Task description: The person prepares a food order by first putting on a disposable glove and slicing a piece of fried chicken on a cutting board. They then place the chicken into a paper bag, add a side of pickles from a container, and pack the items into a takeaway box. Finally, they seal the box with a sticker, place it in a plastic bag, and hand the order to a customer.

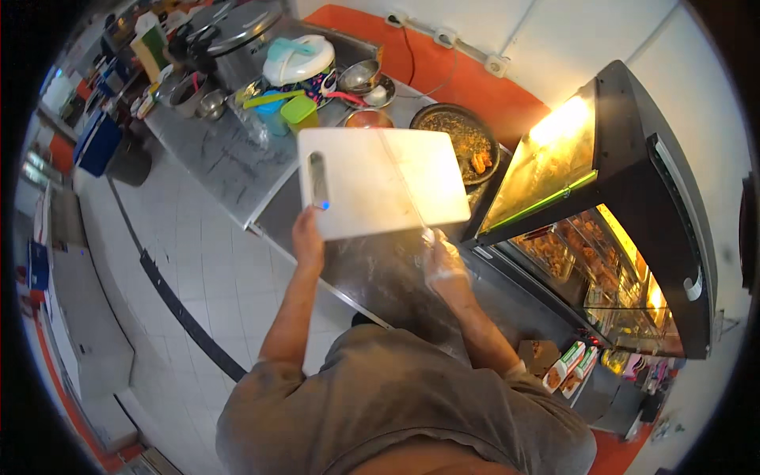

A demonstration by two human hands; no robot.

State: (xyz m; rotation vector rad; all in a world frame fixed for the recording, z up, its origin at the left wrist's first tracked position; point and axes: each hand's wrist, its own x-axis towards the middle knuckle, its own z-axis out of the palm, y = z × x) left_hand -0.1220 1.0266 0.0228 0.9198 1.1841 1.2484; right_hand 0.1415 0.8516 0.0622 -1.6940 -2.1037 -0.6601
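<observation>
My bare left hand point(309, 240) grips the near left edge of a white plastic cutting board point(356, 184), just below its handle slot. The board is held up above the counter. My right hand point(445, 267), in a clear plastic glove, is closed around the handle end of a long thin knife-like tool point(399, 163). Its narrow length runs across the board, and I cannot tell whether it touches the surface. Behind the board, a round dark pan point(457, 133) holds oily residue and a few orange-brown food pieces point(481, 161).
A lit food warmer point(617, 208) with trays of cooked food stands at right. Bowls, a green container point(300, 113), a white-lidded pot point(303, 56) and a large metal pressure cooker point(243, 41) crowd the far counter. Food boxes point(564, 365) sit at lower right; tiled floor point(219, 261) lies left.
</observation>
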